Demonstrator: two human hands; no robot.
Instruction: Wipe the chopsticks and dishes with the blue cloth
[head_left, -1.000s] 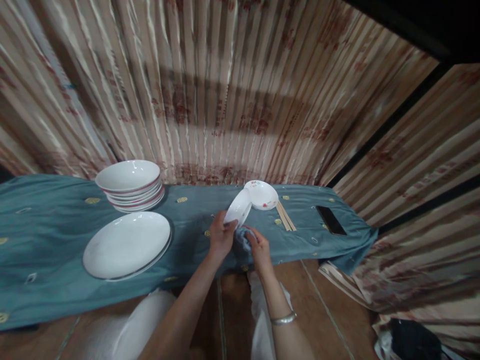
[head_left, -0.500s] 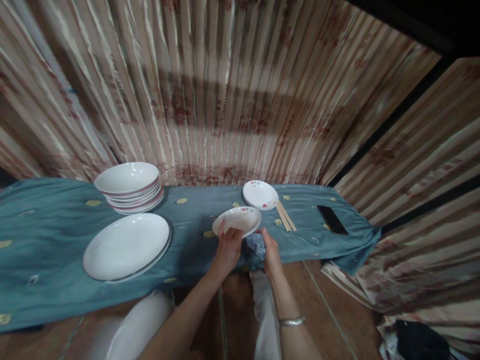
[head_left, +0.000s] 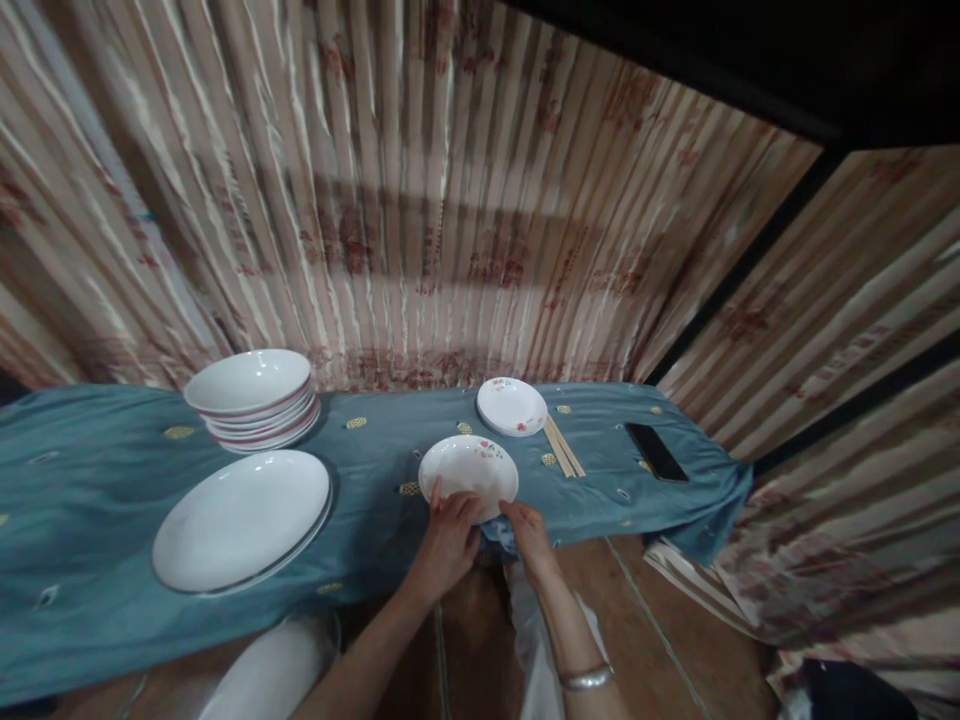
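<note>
A shallow white plate with a floral rim (head_left: 466, 465) is at the near edge of the table, its inner face turned up toward me. My left hand (head_left: 448, 535) grips its near left side, fingers lying over the rim. At the near right rim, my right hand (head_left: 529, 535) pinches a crumpled blue-grey cloth (head_left: 499, 537), which hangs partly beneath the plate. My fingertips there meet the plate's edge. Just behind stands a small stack of matching floral plates (head_left: 512, 404), with light wooden chopsticks (head_left: 562, 447) beside it.
On the left, a stack of white bowls with red rims (head_left: 251, 385) stands behind large white oval plates (head_left: 244, 520). A black phone (head_left: 656, 452) lies at the right on the teal tablecloth (head_left: 375, 500). A pleated curtain (head_left: 420, 250) hangs behind the table.
The floral plate has tipped so its inside faces me more. My right hand has come in from beside it to its near rim, bringing the cloth. The view has tilted slightly upward.
</note>
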